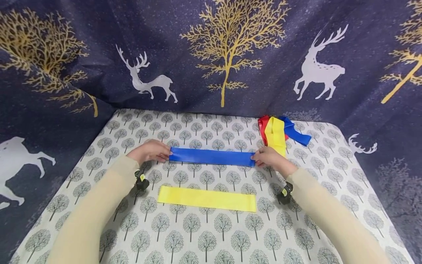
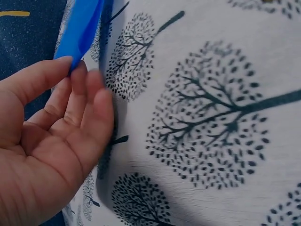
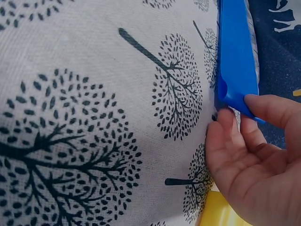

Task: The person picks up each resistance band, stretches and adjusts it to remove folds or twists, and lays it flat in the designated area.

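Observation:
A flat blue band (image 1: pixel 212 156) is stretched straight from side to side between both hands, low over the patterned cloth. My left hand (image 1: pixel 154 150) pinches its left end between thumb and fingertips; the left wrist view shows the thumb on the blue band (image 2: pixel 83 33) and the other fingers loosely bent. At the opposite end my right hand (image 1: pixel 266 157) pinches the band in the same way. In the right wrist view the blue band (image 3: pixel 237 52) curls a little by the thumb. Nearer to me, a yellow band (image 1: pixel 207 198) lies flat, roughly parallel to the blue one.
Beyond the right hand, at the table's back edge, lies a loose pile with a red band (image 1: pixel 262 128), another yellow band (image 1: pixel 276 134) and another blue band (image 1: pixel 296 135). A tree-print cloth (image 1: pixel 184 234) covers the table. Behind it hangs a dark curtain (image 1: pixel 194 84) with deer and trees.

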`<move>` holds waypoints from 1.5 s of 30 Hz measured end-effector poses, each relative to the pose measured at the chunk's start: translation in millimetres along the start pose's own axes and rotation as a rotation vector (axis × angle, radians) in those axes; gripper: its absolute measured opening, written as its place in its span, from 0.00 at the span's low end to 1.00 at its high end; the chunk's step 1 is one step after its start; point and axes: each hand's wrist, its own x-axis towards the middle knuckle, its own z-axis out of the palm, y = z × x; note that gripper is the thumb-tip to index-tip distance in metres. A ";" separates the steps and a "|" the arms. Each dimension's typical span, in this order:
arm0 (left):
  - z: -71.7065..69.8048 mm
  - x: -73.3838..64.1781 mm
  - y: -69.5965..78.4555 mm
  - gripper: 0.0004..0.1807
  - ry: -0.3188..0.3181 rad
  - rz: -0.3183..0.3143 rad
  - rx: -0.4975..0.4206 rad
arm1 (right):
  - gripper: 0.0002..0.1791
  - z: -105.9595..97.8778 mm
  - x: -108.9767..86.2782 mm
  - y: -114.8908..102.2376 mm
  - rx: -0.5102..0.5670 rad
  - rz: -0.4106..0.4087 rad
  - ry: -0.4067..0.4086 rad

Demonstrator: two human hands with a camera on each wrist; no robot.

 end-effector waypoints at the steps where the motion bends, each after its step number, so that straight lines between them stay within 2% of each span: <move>1: 0.9 -0.3 -1.7 0.26 -0.003 0.006 -0.004 | 0.06 0.5 -1.3 0.3 -0.016 -0.003 -0.008; 7: 7.9 -1.0 -11.4 0.25 0.040 0.035 -0.007 | 0.10 8.7 -5.7 2.0 -0.112 -0.038 0.011; 11: 13.5 -1.6 -13.0 0.25 0.098 0.065 0.061 | 0.13 12.9 -6.2 3.4 -0.151 -0.053 0.045; 15: 20.1 -3.2 -11.4 0.23 0.156 0.108 0.153 | 0.10 14.2 -7.8 4.2 -0.171 -0.036 0.061; 18: 24.2 -5.7 -10.9 0.21 0.190 0.131 0.186 | 0.10 15.1 -9.9 4.8 -0.161 -0.017 0.080; 22: 25.6 -11.0 -12.7 0.20 0.212 0.104 0.152 | 0.15 18.3 -13.5 5.9 -0.145 -0.024 0.096; 31: 25.8 -19.2 -15.0 0.16 0.175 0.057 0.131 | 0.08 26.2 -24.7 8.8 -0.176 -0.074 0.108; 36: 28.2 -24.2 -14.7 0.14 0.138 0.058 0.181 | 0.07 28.6 -30.3 8.8 -0.185 -0.078 0.108; 40: 29.4 -29.0 -16.9 0.14 0.092 0.055 0.219 | 0.08 31.4 -34.6 10.3 -0.243 -0.088 0.122; 45: 29.7 -32.2 -20.4 0.12 0.049 0.057 0.237 | 0.08 35.9 -42.1 11.7 -0.332 -0.151 0.149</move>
